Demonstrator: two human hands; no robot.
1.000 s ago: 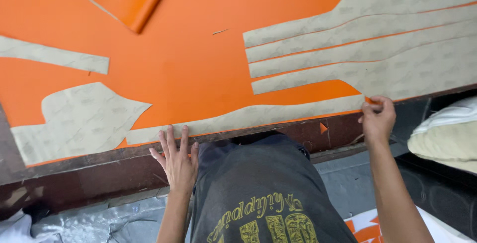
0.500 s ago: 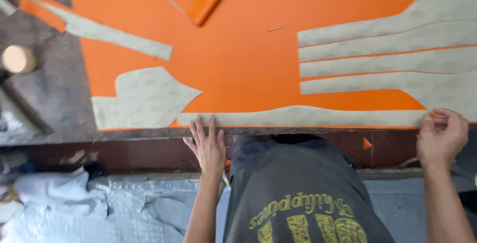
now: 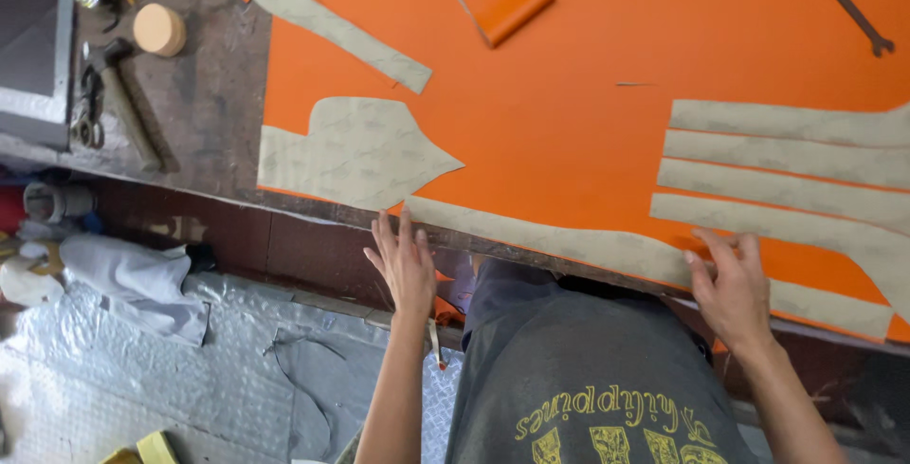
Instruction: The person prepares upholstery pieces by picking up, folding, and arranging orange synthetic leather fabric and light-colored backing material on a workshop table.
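I take the large orange sheet of leather-like material (image 3: 569, 123) spread over the worn wooden workbench (image 3: 204, 113) as my landmark. Along its near edge lies a long, beige, curved paper pattern strip (image 3: 569, 241), and both hands are on it. My left hand (image 3: 406, 265) lies flat with fingers spread at the strip's left tip, gripping nothing; my right hand (image 3: 732, 284) presses down, fingers wide and palm flat, further right on the same strip, also holding nothing. I judge the step in hand to be laying this strip true against the sheet's near edge. The next move, as I read it, calls for steady downward pressure so the paper does not creep, and for keeping it apart from the neighbouring pieces.

Just left of the strip, on the sheet's near left corner, sits a beige pattern piece with a pointed end (image 3: 351, 153). Four stacked beige strips (image 3: 787, 165) lie toward the sheet's right side. Off the sheet's left edge rest a wooden-handled hammer (image 3: 123, 109) and a round tan disc (image 3: 159, 30); a dark wrench (image 3: 859, 17) lies at the far right.
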